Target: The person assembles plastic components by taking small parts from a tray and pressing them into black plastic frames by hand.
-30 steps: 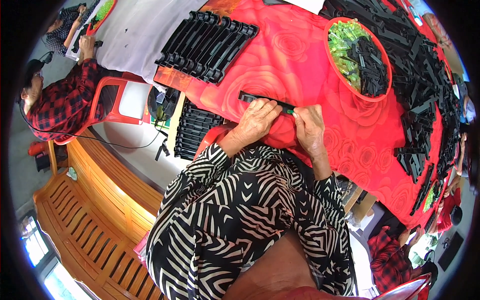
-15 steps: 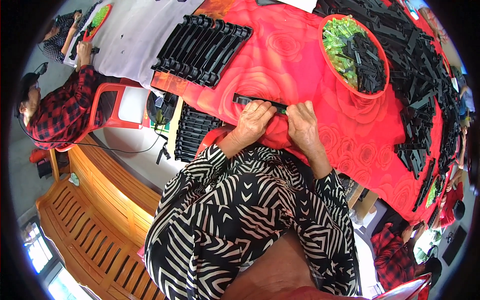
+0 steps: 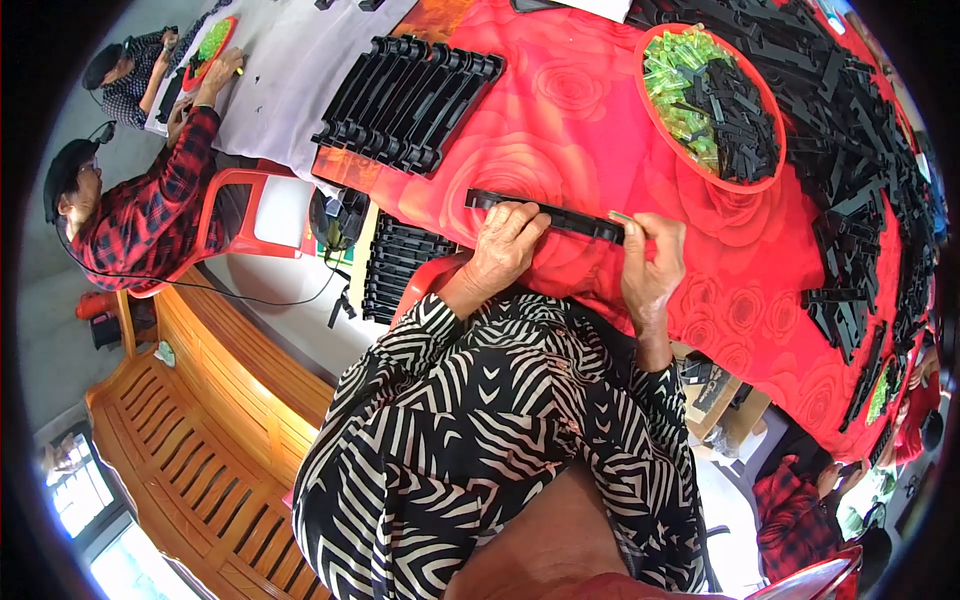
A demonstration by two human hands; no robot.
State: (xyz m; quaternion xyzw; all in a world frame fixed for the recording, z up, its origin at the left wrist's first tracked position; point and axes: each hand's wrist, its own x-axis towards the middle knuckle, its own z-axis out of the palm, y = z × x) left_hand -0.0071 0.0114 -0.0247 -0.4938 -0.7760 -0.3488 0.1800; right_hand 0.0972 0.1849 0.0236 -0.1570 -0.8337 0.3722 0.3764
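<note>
My left hand (image 3: pixel 508 245) is closed round a long black plastic strip (image 3: pixel 578 222), gripping it left of its middle. The strip lies roughly level above the red cloth, its left end sticking out past my fingers. At the strip's right end, my right hand (image 3: pixel 654 262) is closed in a pinch between thumb and forefinger. A small, thin greenish piece (image 3: pixel 621 216) shows at these fingertips, beside the strip's end; its exact shape is partly hidden. Beyond my left hand, several similar black strips (image 3: pixel 410 105) lie side by side in a row on the cloth.
An orange-rimmed basket (image 3: pixel 651 138) holds yellow-green and small black pieces. Heaped black strips (image 3: pixel 850 190) cover the table's right side. More strips are stacked below the table edge (image 3: pixel 400 265). A person in a checked shirt (image 3: pixel 150 210) sits at the left near a wooden bench (image 3: pixel 200 440).
My right hand has moved right along the strip, away from my left hand, uncovering the strip's right part. The greenish piece now shows at its fingertips. My left hand keeps its hold.
</note>
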